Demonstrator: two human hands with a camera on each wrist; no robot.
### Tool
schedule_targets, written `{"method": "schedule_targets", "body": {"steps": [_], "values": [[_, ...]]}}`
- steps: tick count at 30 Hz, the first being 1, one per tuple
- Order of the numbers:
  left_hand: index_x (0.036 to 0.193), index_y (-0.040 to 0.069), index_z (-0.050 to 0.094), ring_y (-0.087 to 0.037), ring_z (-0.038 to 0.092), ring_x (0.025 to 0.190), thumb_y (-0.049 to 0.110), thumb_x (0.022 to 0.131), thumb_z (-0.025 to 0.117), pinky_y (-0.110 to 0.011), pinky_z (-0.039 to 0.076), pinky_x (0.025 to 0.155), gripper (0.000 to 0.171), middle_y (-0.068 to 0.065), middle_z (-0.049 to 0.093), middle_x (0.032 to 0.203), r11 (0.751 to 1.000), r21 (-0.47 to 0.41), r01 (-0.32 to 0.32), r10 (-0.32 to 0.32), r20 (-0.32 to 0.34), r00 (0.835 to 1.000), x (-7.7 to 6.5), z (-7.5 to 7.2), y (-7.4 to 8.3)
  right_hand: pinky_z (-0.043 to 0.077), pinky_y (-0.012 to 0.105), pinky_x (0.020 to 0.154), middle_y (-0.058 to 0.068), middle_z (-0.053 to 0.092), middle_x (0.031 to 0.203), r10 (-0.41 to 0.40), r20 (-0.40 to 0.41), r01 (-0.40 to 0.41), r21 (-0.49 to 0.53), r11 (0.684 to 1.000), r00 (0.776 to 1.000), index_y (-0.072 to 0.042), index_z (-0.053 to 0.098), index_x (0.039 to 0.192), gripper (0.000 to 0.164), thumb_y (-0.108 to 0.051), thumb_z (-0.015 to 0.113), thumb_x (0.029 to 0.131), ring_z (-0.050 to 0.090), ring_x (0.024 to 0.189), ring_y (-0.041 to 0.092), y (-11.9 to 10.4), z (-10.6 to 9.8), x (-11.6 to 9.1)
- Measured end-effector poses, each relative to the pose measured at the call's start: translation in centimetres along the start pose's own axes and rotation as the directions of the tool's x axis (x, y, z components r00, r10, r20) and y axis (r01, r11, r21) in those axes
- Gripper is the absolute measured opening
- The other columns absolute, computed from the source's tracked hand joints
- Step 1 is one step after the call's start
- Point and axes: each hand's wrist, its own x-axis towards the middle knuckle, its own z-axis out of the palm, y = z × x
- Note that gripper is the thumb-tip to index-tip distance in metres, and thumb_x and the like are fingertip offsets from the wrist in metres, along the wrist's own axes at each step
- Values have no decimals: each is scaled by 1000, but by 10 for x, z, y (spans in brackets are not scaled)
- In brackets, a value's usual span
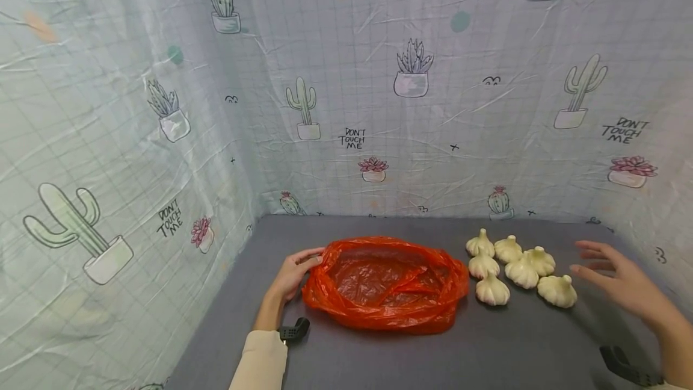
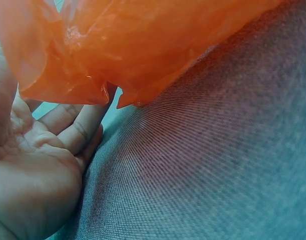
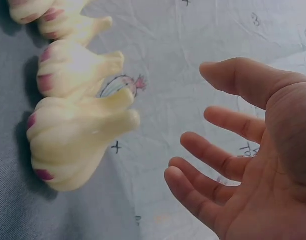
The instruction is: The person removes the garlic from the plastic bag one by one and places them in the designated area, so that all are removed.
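Observation:
A red plastic bag (image 1: 385,313) lies on the grey table with its mouth spread wide, and no contents show inside it. At its left rim my left hand (image 1: 293,271) pinches the plastic between thumb and fingers. The left wrist view shows the palm beside the orange-looking bag (image 2: 117,45), whose film hides the fingertips. To the right of the bag sit several garlic bulbs (image 1: 521,271) in a close group. My right hand (image 1: 622,278) hovers just right of them with fingers spread and holds nothing. In the right wrist view it is apart from the nearest garlic bulb (image 3: 67,145).
A grey cloth-covered table (image 1: 379,363) bears everything. Sheets printed with cacti (image 1: 346,77) hang as walls behind and at both sides. Dark wrist devices (image 1: 294,330) are worn on both wrists.

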Motion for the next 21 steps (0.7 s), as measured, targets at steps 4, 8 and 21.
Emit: {"method": "schedule_targets", "body": {"steps": [4, 8, 21], "values": [[138, 4, 64, -15, 68, 109, 22, 100, 68, -30, 59, 90, 42, -14, 67, 136, 1000, 4, -1, 1, 1, 1000, 0, 0, 1, 53, 40, 70, 40, 37, 144, -15, -49, 14, -22, 1000, 999, 8, 27, 155, 74, -35, 59, 105, 54, 109, 21, -3, 1, -1], [137, 5, 65, -15, 68, 108, 23, 100, 67, -30, 59, 88, 41, -13, 67, 135, 1000, 0, -3, 3, 3, 1000, 1, 0, 2, 48, 28, 67, 36, 41, 144, -26, -72, 24, -29, 999, 997, 5, 31, 155, 72, -36, 61, 103, 32, 96, -21, -7, 1, -2], [137, 3, 63, -17, 67, 107, 19, 101, 66, -34, 56, 92, 40, -16, 67, 131, 998, 69, -11, 16, -77, 997, -3, -3, 11, 46, 14, 70, -9, 58, 126, -157, -96, 155, -24, 988, 983, 1, 48, 145, 55, -27, 66, 101, 41, 96, -26, -35, 10, 0]]}}
